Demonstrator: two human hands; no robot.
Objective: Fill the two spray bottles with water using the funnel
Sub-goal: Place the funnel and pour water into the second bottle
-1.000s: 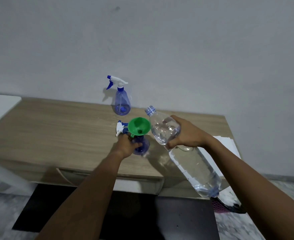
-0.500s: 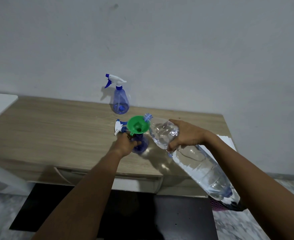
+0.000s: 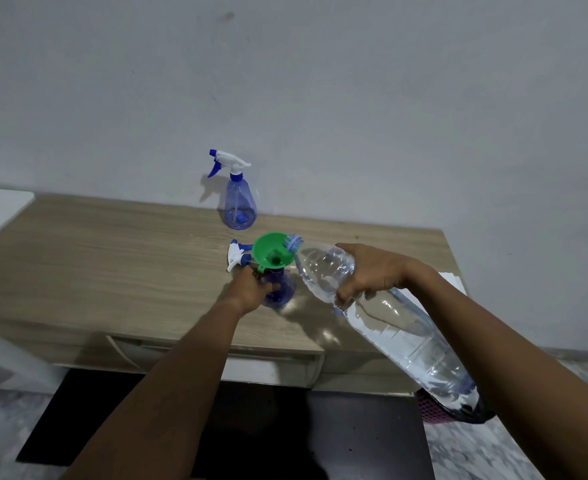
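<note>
left hand [image 3: 251, 289] grips near spray bottle [image 3: 280, 291] under green funnel [image 3: 272, 252]; right hand [image 3: 372, 271] grips tilted water bottle [image 3: 382, 317], mouth at funnel rim.

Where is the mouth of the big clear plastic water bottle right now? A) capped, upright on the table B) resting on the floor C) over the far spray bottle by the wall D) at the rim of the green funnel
D: the right hand tilts the large clear plastic water bottle so that its mouth meets the rim of the green plastic funnel, seated in the near blue spray bottle that the left hand steadies.

wooden table [image 3: 112, 258], pink basket [image 3: 434, 410], black mat [image 3: 285, 427]
</note>
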